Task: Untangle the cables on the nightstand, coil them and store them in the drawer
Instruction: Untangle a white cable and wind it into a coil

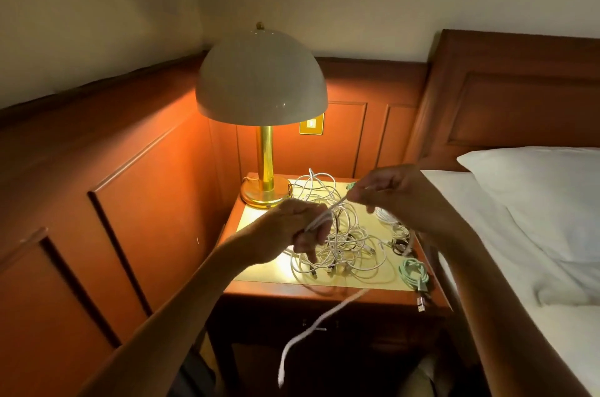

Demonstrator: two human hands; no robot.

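A tangle of white cables (341, 244) lies on the wooden nightstand (256, 289). Above it my left hand (298, 224) grips one white cable (334, 206), which runs up to my right hand (386, 189), where my fingers pinch it. A loose white cable end (311, 328) hangs down over the nightstand's front, past the dark drawer front (357, 331). A coiled green cable (414, 273) rests near the front right corner. A small white coil (386, 216) and a dark coil (399, 245) lie on the right side, partly behind my right forearm.
A brass lamp (264, 137) with a pale dome shade stands lit at the nightstand's back left corner. Wood wall panelling runs along the left and back. A bed with a white pillow (545, 195) and headboard sits right next to the nightstand.
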